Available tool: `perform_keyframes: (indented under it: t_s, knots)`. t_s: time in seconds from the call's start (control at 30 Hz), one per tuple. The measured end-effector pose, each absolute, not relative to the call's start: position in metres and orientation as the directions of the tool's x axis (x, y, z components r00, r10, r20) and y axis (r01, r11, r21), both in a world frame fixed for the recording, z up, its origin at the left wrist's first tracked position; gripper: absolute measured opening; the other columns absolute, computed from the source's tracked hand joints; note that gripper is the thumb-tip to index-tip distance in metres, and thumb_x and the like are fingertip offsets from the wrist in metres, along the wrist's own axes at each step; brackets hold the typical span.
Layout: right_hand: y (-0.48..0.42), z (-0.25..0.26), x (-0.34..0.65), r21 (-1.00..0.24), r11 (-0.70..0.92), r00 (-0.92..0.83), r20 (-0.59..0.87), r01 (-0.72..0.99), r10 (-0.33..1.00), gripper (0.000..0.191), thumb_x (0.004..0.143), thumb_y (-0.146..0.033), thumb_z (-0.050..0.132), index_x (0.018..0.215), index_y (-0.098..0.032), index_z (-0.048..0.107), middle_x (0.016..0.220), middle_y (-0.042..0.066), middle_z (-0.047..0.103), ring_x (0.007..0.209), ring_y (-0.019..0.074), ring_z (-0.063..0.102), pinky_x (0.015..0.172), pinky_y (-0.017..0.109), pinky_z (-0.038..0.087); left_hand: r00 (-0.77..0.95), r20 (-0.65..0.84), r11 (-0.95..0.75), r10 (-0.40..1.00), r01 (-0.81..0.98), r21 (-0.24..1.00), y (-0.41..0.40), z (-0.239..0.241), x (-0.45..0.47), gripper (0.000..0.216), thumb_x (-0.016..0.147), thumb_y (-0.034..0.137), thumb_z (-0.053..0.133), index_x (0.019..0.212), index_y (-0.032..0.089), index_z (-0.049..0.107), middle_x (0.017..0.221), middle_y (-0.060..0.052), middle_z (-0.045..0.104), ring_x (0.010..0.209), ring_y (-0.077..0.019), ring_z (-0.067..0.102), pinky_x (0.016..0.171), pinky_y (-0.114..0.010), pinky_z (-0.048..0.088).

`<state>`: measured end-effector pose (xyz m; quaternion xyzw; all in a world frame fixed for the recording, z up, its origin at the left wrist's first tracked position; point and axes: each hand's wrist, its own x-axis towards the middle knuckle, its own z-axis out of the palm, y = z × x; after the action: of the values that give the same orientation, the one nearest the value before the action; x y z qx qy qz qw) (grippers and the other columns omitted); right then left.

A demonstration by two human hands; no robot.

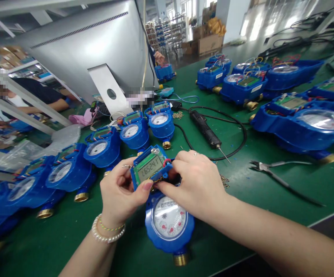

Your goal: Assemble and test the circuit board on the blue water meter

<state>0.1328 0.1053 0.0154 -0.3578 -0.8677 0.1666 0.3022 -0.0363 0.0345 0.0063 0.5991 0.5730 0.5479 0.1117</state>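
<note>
- The blue water meter (169,221) in hand lies at lower centre of the frame on the green worktop (285,207), its dial glass facing up and its brass coupling toward the bottom edge.
- Its LCD module (150,167) sits at the meter's upper end, tilted up toward the camera and showing digits (so it is powered); I judge it is not yet seated flat, since wires still show at its right side.
- The left hand (120,192) is closed on the module's left and lower edge, thumb pressing its front corner; a pearl bracelet (106,234) circles that wrist.
- The right hand (197,184) is curled over the module's right side, fingers pinching there; what exactly the fingertips grip is hidden.
- Left of centre a row of like meters (103,148) runs toward the lower left, modules already in place but without covers, as far as I can tell.
- In the upper right stand more meters (243,86) with loose coloured wires showing, which look less far along.
- Idle on the worktop: an electric screwdriver (205,130) with its black cable right of centre, pliers (271,171) further right, and small brass screws (224,180) just beside the right hand.
- Fastening of this unit seems left to do, as the driver lies untouched.
- Another person's arm (54,104) rests at upper left, behind the monitor's back (97,42).
</note>
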Motion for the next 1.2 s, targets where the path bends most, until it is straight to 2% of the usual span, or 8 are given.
perform_keyframes:
  t_s: [0.13,0.27,0.37,0.47,0.6,0.83,1.0,1.2]
  knots:
    - [0.107,0.012,0.131,-0.585,0.638,-0.488,0.418,0.501,0.766,0.030,0.068,-0.046,0.070,0.070,-0.020,0.056,0.084,0.002,0.058,0.087,0.0231,0.050,0.071,0.035,0.032,-0.238,0.597,-0.346,0.766,0.630,0.696,0.032,-0.001,-0.038,0.048,0.067,0.033,0.079,0.107,0.014,0.062,0.076,0.000,0.068,0.059,-0.0096,0.062,0.052,-0.012,0.051]
    - [0.113,0.010,0.132,-0.657,0.612,-0.503,0.384,0.440,0.774,0.037,0.062,-0.040,0.073,0.085,-0.018,0.054,0.103,0.004,0.058,0.096,0.0232,0.052,0.078,0.036,0.038,-0.161,0.606,-0.347,0.779,0.694,0.630,0.031,-0.002,-0.042,0.055,0.065,0.039,0.080,0.110,0.015,0.060,0.078,-0.002,0.067,0.058,-0.0122,0.062,0.047,-0.014,0.050]
    - [0.118,0.011,0.134,-0.730,0.552,-0.569,0.272,0.404,0.776,0.047,0.060,-0.033,0.073,0.098,-0.018,0.051,0.108,0.006,0.058,0.093,0.0221,0.056,0.076,0.034,0.042,-0.074,0.593,-0.323,0.802,0.781,0.534,0.030,0.001,-0.046,0.057,0.065,0.046,0.077,0.109,0.014,0.060,0.075,-0.004,0.067,0.056,-0.0155,0.064,0.044,-0.018,0.050]
    - [0.123,0.014,0.136,-0.771,0.497,-0.628,0.165,0.399,0.761,0.057,0.061,-0.029,0.072,0.112,-0.020,0.048,0.108,0.005,0.061,0.086,0.0214,0.061,0.070,0.031,0.044,0.046,0.599,-0.344,0.799,0.853,0.393,0.031,0.007,-0.049,0.059,0.066,0.053,0.073,0.107,0.013,0.060,0.080,-0.009,0.069,0.064,-0.0201,0.068,0.053,-0.024,0.055]
    - [0.131,0.017,0.137,-0.754,0.526,-0.706,0.118,0.394,0.698,0.039,0.066,-0.023,0.068,0.104,-0.023,0.058,0.095,0.002,0.067,0.081,0.0202,0.063,0.068,0.029,0.043,0.171,0.587,-0.390,0.791,0.880,0.270,0.037,0.017,-0.049,0.058,0.068,0.058,0.067,0.104,0.013,0.059,0.079,-0.010,0.070,0.063,-0.0196,0.068,0.052,-0.025,0.053]
    - [0.147,0.022,0.138,-0.716,0.585,-0.778,0.094,0.381,0.622,0.028,0.069,-0.019,0.066,0.097,-0.023,0.064,0.083,0.002,0.070,0.073,0.0186,0.065,0.062,0.025,0.043,0.203,0.512,-0.385,0.834,0.880,0.277,0.045,0.022,-0.050,0.058,0.070,0.060,0.066,0.104,0.015,0.058,0.080,-0.008,0.071,0.062,-0.0194,0.068,0.049,-0.024,0.051]
    - [0.154,0.027,0.137,-0.726,0.587,-0.818,0.059,0.359,0.573,0.027,0.068,-0.016,0.065,0.095,-0.023,0.066,0.083,0.002,0.071,0.075,0.0193,0.066,0.063,0.025,0.043,0.227,0.463,-0.380,0.857,0.885,0.269,0.048,0.028,-0.049,0.056,0.069,0.058,0.068,0.104,0.015,0.057,0.080,-0.007,0.073,0.059,-0.0171,0.068,0.046,-0.022,0.050]
    - [0.162,0.028,0.137,-0.806,0.505,-0.840,0.019,0.308,0.542,0.031,0.073,-0.011,0.059,0.101,-0.023,0.068,0.095,0.002,0.071,0.088,0.0195,0.065,0.073,0.027,0.047,0.253,0.401,-0.362,0.880,0.905,0.224,0.047,0.027,-0.048,0.058,0.070,0.058,0.066,0.107,0.016,0.055,0.085,-0.009,0.073,0.061,-0.0193,0.069,0.045,-0.024,0.047]
